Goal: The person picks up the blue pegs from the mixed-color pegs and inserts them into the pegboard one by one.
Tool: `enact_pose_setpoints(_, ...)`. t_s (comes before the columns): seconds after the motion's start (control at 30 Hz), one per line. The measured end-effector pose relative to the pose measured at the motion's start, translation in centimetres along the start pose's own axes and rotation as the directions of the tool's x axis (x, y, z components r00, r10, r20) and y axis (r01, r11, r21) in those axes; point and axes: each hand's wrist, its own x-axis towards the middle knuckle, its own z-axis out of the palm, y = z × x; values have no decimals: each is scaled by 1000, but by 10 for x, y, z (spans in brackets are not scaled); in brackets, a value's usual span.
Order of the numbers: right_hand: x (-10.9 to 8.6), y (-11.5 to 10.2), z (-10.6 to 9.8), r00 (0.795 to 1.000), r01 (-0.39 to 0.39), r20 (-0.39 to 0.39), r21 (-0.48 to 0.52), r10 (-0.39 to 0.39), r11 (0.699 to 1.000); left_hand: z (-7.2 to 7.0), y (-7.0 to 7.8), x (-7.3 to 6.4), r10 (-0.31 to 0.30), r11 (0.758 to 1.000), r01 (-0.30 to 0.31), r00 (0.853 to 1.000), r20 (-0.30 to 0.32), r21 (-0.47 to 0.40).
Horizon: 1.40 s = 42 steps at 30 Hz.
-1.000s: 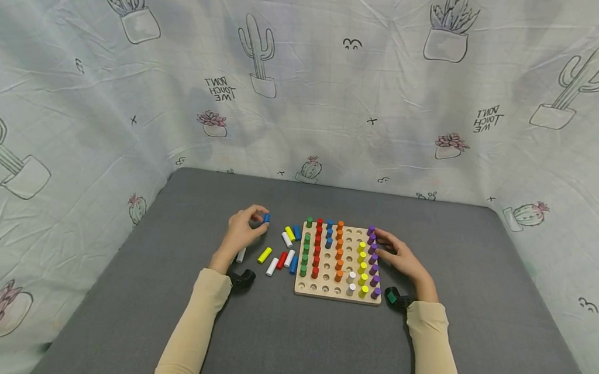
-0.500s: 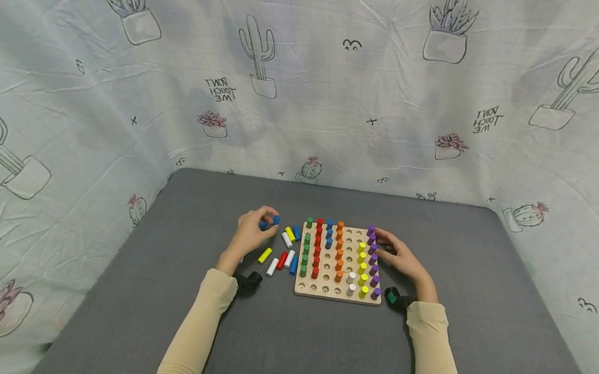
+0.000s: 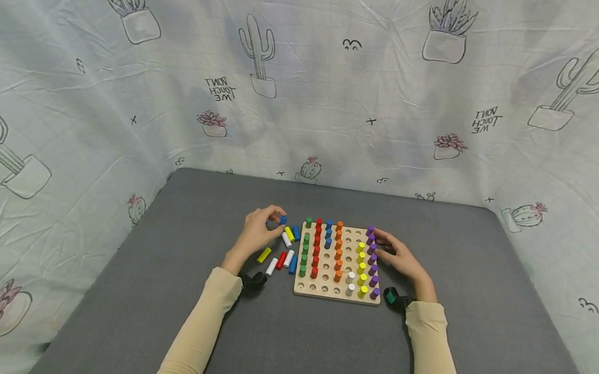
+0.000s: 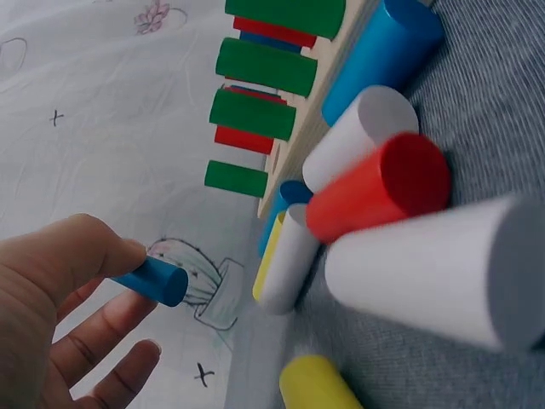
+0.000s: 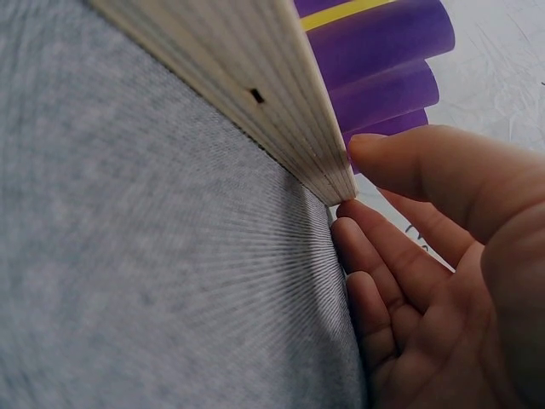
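My left hand (image 3: 259,232) pinches a blue peg (image 4: 162,279) between thumb and forefinger, above the table left of the pegboard (image 3: 317,294). In the left wrist view its other fingers are partly bent below the peg. The wooden pegboard carries rows of green (image 3: 305,249), red (image 3: 316,252), blue (image 3: 328,234), orange (image 3: 339,254), white (image 3: 350,284), yellow (image 3: 362,268) and purple pegs (image 3: 373,270). My right hand (image 3: 402,258) holds the board's far right corner, the thumb (image 5: 375,153) at its edge beside the purple pegs and other fingertips round the corner.
Loose pegs lie between my left hand and the board: blue (image 3: 293,265), red (image 3: 281,260), white (image 3: 271,267) and yellow (image 3: 264,255). The grey table (image 3: 318,347) backs onto a cactus-print curtain (image 3: 307,93). Each wrist wears a black camera, such as the left one (image 3: 254,281).
My left hand has moved right with the blue peg, closer to the board's far left corner. The right hand stays at the board's right side.
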Motion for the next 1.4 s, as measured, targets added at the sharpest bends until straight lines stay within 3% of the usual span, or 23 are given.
enact_pose_setpoints(0.33,0,-3,1,1000,19,0,7,-19,1000,3,12,6,20,1000,-19,1000,13,-24)
enact_pose_setpoints(0.6,1,-3,0,1000,-11,6,16,10,1000,9,18,11,58,997,-57,998,16,-44)
enact_pose_setpoints(0.97,-6,-37,1,1000,1,23,19,-1,1000,16,32,15,77,996,-75,996,34,-46)
enact_pose_setpoints(1.27,0,-4,1,1000,9,0,-11,-9,1000,23,39,17,89,993,-85,995,52,-81)
enact_pose_setpoints(1.4,1,1,1,1000,16,1,0,-16,1000,25,42,17,88,993,-82,993,72,-82)
